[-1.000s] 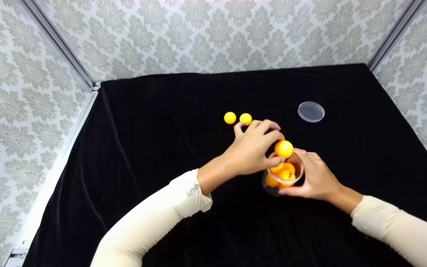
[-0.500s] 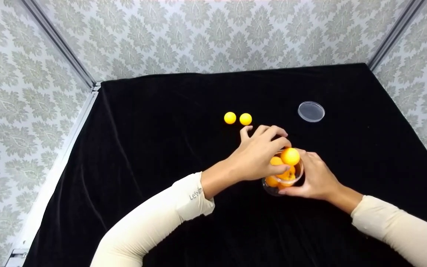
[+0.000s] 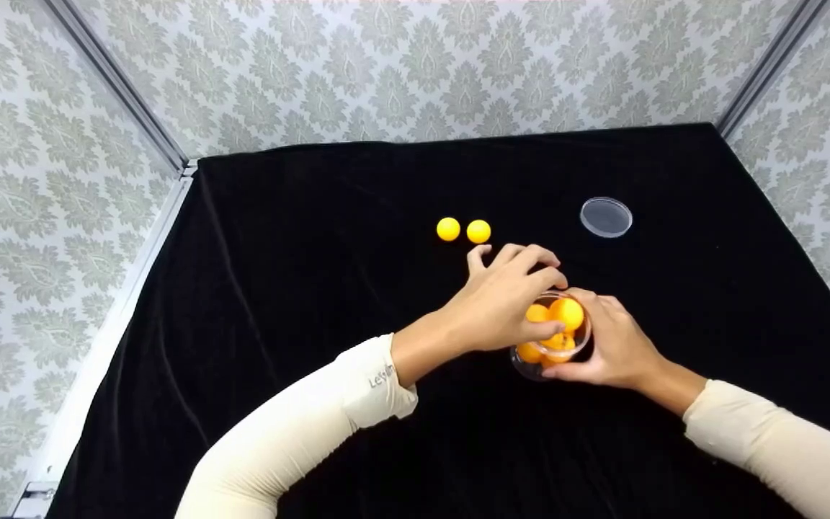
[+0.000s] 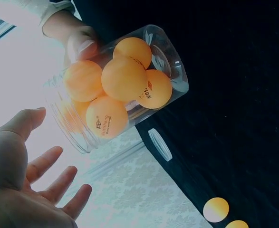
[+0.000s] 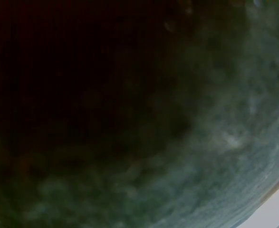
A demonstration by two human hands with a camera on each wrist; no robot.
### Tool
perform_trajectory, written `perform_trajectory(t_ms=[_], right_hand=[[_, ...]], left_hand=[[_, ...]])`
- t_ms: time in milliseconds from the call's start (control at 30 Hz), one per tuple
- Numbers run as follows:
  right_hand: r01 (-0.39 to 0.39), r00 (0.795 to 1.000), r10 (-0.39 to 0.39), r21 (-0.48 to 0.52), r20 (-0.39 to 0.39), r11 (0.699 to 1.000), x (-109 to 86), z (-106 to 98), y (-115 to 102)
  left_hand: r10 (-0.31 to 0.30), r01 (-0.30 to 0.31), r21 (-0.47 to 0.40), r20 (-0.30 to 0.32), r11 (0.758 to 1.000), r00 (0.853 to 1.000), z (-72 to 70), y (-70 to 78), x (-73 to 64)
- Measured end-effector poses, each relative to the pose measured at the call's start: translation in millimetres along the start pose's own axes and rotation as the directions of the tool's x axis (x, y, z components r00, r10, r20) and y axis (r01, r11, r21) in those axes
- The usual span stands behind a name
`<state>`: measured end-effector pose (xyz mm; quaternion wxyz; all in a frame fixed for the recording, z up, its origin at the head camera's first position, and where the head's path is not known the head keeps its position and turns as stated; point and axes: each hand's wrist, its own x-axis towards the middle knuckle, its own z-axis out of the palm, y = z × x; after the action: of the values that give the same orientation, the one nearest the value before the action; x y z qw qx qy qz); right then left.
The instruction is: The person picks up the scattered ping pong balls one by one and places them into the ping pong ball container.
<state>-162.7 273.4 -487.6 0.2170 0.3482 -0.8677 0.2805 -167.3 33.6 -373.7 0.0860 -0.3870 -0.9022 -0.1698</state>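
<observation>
A clear plastic jar (image 3: 529,370) holds several orange ping-pong balls (image 4: 124,78), some with printed marks. My right hand (image 3: 618,347) grips the jar from its right side, thumb at the front. Over the jar's mouth is my left hand (image 3: 496,304), fingers spread and loosely bent. In the left wrist view that hand has nothing between thumb and fingers, and the thumb tip is just outside the threaded rim. Two more ping-pong balls, a left one (image 3: 448,229) and a right one (image 3: 478,231), lie on the black cloth beyond my left hand.
A round clear lid (image 3: 606,217) lies on the black cloth (image 3: 328,238) behind the jar, to the right. Patterned wall panels (image 3: 415,79) with metal rails surround the table at back and sides. The right wrist view is dark and blurred.
My left hand has moved slightly right and down over the jar and let go of a ping-pong ball, which has dropped into it. The right hand and jar have stayed put.
</observation>
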Motion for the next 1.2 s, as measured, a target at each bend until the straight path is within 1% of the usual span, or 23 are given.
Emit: perform_trajectory(t_ms=[333,533,633,1000,1200], right_hand=[[-0.001,1.0,0.001,0.0,0.001,1.0,-1.0,0.7,0.5],[0.007,1.0,-0.007,-0.004,0.0,1.0,-1.4,0.9,0.5],[0.011,1.0,-0.011,-0.009,-0.004,1.0,-1.2,0.8,0.8],[-0.008,1.0,0.008,-0.007,0.004,1.0,-0.8,0.2,-0.5],[-0.012,1.0,0.012,-0.005,-0.001,1.0,-0.9,0.7,-0.3]], left_hand=[[-0.006,0.006,0.003,0.01,1.0,1.0,1.3,-1.9,0.9],[-0.022,0.022,-0.002,0.016,1.0,1.0,2.0,-4.7,2.6],[-0.032,0.032,-0.005,0.01,0.999,0.999,1.0,-7.4,3.8],[-0.091,0.091,-0.018,-0.003,0.996,0.996,-2.1,-24.4,9.8],[-0.136,0.135,-0.03,-0.014,0.99,0.991,1.0,-41.0,13.6]])
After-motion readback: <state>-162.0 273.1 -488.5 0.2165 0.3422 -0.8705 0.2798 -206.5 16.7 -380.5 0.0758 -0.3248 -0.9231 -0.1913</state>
